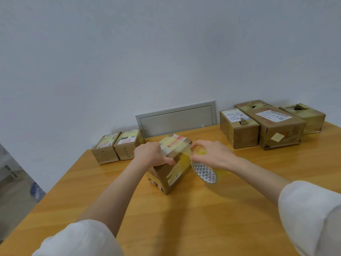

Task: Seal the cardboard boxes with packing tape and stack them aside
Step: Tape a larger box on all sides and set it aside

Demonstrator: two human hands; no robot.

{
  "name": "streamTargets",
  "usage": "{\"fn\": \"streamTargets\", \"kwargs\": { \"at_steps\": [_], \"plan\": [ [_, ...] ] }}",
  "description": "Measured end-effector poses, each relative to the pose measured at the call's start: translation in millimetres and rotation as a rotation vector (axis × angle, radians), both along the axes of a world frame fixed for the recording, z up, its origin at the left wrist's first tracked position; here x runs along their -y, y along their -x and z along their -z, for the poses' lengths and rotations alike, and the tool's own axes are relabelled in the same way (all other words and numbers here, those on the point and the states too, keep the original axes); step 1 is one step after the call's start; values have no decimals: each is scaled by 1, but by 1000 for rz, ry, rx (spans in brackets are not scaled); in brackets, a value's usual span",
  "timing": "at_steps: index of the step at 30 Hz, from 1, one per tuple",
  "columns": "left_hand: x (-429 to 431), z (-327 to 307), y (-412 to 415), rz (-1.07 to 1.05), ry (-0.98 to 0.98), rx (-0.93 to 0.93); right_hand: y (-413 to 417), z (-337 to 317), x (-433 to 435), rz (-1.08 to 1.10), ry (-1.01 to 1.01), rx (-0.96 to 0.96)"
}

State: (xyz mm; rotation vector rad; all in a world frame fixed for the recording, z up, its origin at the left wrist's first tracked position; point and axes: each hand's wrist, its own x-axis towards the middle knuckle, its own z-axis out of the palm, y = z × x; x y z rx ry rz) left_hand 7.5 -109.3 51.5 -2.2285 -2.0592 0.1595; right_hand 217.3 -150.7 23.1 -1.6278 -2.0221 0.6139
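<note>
No print is legible. White shipping labels with barcodes top the two small boxes [106, 151] at left and two larger boxes [239, 132] at right, all too small to read. The red-marked label on the centre box [172, 169] is blurred.

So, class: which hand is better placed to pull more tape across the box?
Right. The right hand grips the tape roll, its strip running to the cardboard box; the left hand grips that box, steadying it.
</note>
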Motion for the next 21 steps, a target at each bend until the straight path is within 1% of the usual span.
{"fn": "streamTargets", "kwargs": {
  "at_steps": [5,7,8,10,13,14,17,21],
  "plan": [
    [6,3,1,-20,9,6,1,12,1,-15,23,-5],
    [7,8,0,-24,28,-1,2,17,0,-6,25,22],
    [7,11,-1,-2,48,20,3,19,-1,-9,23,42],
    [7,11,-3,116,45,68,4,24,-2,-29,14,70],
    [5,8,-12,332,-52,42,4,26,-4,-32,-7,78],
    [4,10,-16,373,-48,26,4,26,-5,-31,-12,89],
    [2,22,-25,385,53,-69,5,27,-8,-16,-25,120],
    [-2,27,-25,361,93,-81,5,28,-12,-11,-1,98]
  ]
}}
